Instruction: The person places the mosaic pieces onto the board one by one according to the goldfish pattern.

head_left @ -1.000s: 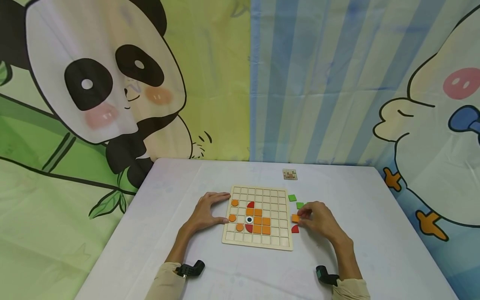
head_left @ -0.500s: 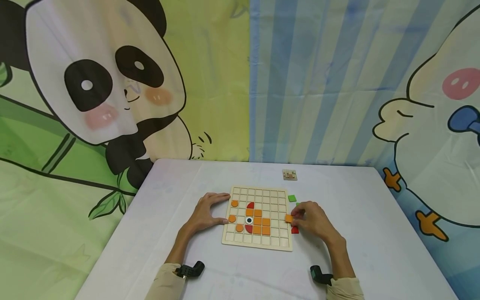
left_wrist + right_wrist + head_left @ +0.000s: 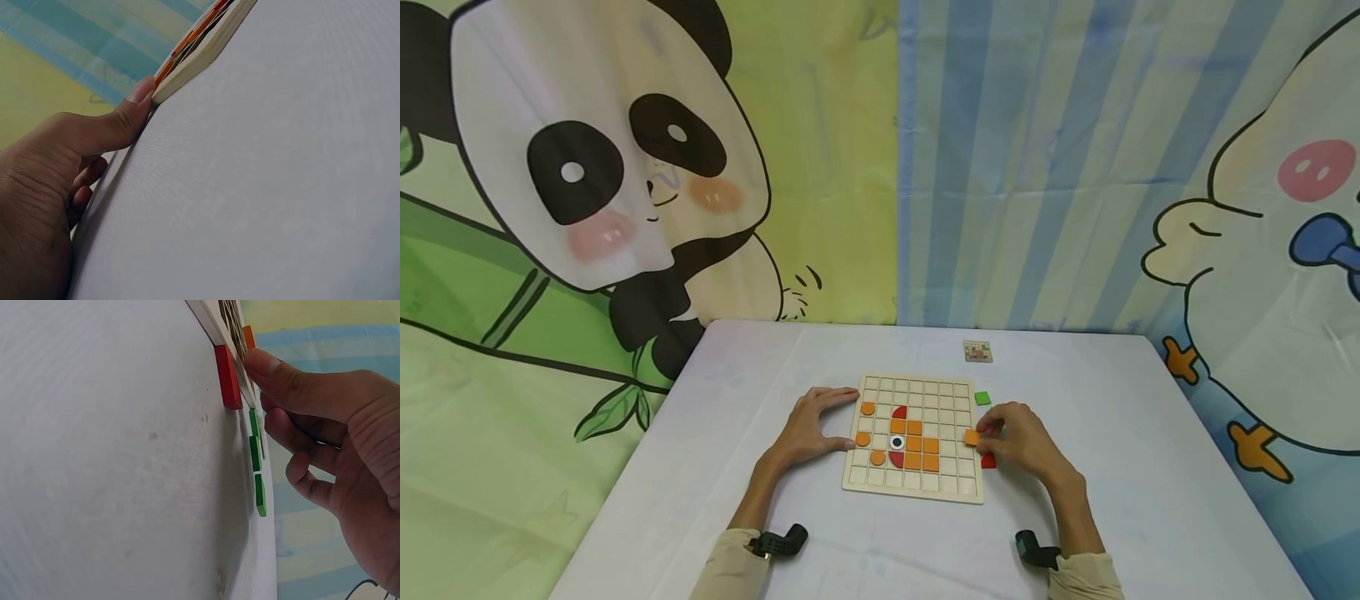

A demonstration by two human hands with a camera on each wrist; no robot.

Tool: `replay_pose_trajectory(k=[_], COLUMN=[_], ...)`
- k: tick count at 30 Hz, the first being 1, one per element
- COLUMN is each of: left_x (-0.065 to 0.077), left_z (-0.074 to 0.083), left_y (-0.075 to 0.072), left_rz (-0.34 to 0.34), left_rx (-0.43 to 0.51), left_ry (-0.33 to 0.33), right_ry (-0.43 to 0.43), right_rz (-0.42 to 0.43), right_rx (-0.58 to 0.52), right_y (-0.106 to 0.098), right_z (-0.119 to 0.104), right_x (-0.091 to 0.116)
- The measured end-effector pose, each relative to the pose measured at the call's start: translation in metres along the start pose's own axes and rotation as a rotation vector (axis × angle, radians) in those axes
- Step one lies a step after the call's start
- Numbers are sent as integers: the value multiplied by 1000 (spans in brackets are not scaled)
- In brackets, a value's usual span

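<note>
A wooden grid board [image 3: 880, 479] lies on the white table with orange squares, orange discs, red quarter-circle pieces and a white eye tile [image 3: 897, 442] in its cells. My left hand [image 3: 808, 425] rests against the board's left edge, thumb and fingers spread apart; in the left wrist view the thumb touches the rim. My right hand [image 3: 1022, 437] pinches an orange square tile [image 3: 972, 437] over the board's right edge. Just below that hand, a red piece [image 3: 988, 461] lies beside the board. In the right wrist view the thumb hides most of the orange tile.
A green square tile [image 3: 982, 398] lies right of the board; the right wrist view shows further green tiles [image 3: 255, 454], which my right hand hides from the head camera. A small patterned card [image 3: 977, 351] lies behind the board. Printed curtains [image 3: 820, 167] hang behind the table.
My right hand has moved left, taking the orange square tile from the table beside the board to the board's right edge. My left hand stays at the left edge.
</note>
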State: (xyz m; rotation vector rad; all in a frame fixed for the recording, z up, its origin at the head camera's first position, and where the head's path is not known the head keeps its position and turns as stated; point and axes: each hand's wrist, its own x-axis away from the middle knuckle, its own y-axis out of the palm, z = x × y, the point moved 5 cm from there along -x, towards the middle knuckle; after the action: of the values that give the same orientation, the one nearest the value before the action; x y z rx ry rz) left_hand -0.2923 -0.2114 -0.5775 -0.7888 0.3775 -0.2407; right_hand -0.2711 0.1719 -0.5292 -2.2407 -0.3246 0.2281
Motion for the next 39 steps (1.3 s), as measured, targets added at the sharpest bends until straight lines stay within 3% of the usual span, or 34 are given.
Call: replay_pose_trajectory(k=[18,26,39], left_x=[1,1,0], left_z=[-2,-3,-2], left_y=[-2,-1,0], left_rz=[-4,-9,-10], left_rx=[-7,-11,-16], left_ry=[0,-5,-3], right_ry=[14,-33,-39], right_rz=[-30,-34,-36], right_rx=[-31,-38,-45], right_y=[10,13,16], right_z=[-15,-18,-22], right_x=[-8,-11,-15])
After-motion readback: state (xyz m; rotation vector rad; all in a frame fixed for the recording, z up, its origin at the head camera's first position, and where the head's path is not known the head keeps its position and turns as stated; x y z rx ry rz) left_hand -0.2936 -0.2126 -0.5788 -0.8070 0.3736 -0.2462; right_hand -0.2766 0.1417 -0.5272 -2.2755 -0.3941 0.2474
